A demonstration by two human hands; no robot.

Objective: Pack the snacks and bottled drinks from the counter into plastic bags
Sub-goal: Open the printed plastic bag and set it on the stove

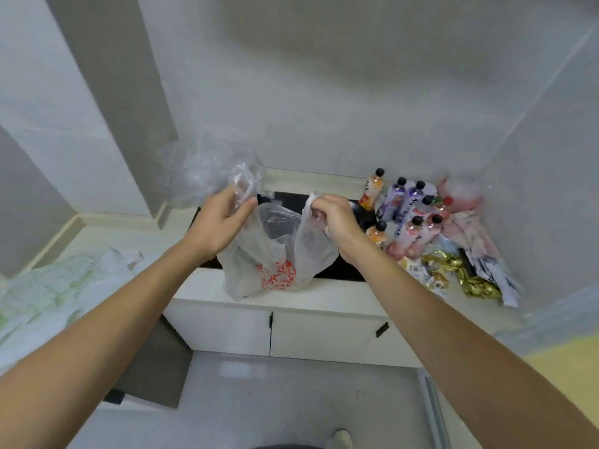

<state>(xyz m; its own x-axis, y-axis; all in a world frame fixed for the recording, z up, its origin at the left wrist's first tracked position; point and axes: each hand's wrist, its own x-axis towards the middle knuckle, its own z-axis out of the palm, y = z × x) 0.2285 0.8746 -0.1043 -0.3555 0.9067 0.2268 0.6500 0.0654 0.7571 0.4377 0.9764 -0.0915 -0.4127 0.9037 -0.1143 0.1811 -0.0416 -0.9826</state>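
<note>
Now each hand, left hand (223, 218) and right hand (334, 218), grips the plastic bag (275, 264).

Red print on the plastic bag (275, 273) too blurred to read. Bottle (405, 205) labels illegible. Snack packets (453, 273) right of the bag smeared, brands unreadable. Pale bags (48, 286) left of it cut by the frame edge.

Bottles (409, 211) behind snack packets (453, 273), right of plastic bag (272, 254)
</note>
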